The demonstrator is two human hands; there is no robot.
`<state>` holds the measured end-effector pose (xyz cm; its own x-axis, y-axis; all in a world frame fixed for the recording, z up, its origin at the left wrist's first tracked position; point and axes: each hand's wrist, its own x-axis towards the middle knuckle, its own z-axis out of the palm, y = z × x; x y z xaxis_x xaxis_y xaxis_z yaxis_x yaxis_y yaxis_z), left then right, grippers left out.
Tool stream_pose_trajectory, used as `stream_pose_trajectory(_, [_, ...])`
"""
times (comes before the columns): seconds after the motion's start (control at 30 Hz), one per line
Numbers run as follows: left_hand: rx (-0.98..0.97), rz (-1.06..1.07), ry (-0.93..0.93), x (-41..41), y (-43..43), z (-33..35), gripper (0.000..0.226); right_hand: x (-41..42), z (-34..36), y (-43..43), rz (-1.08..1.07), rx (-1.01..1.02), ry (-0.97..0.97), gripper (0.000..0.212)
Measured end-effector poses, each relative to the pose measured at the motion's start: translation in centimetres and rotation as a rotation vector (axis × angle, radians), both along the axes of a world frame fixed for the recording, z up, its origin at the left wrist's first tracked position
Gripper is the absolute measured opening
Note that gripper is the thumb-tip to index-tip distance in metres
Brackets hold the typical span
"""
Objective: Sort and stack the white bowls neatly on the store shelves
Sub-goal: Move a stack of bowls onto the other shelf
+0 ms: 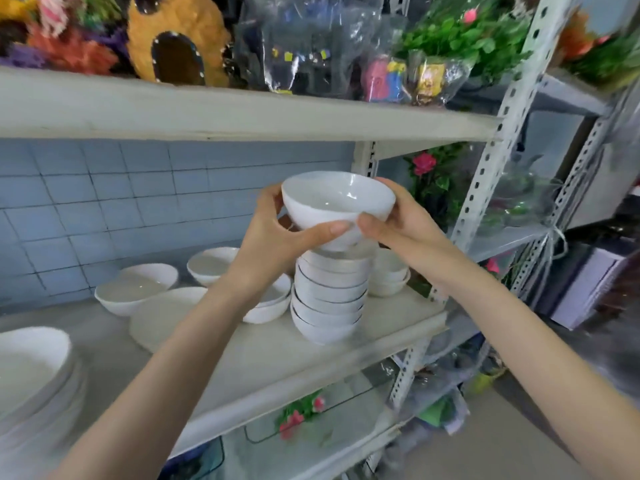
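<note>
Above the tall stack of bowls (pixel 329 299) on the middle shelf (pixel 381 327), a white bowl (pixel 337 202) is being added, and next it likely needs lowering squarely onto the pile. Left hand (pixel 277 237) and right hand (pixel 398 223) grip its sides, fingers curled round it.
</note>
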<state>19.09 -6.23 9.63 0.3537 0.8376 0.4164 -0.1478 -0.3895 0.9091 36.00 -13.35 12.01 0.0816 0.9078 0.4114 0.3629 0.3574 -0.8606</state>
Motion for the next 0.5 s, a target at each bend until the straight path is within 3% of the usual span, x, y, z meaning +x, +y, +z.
stream_pose_trajectory(0.37, [0.016,0.002,0.192,2.8,4.6,-2.2,0.098,3.9,-3.1,3.9,-0.055,-0.031,0.011,0.077])
stream_pose_trajectory(0.5, [-0.002,0.013,0.227,2.8,5.0,-3.2,0.095,4.1,-4.2,4.8,-0.050,-0.051,0.004,0.067])
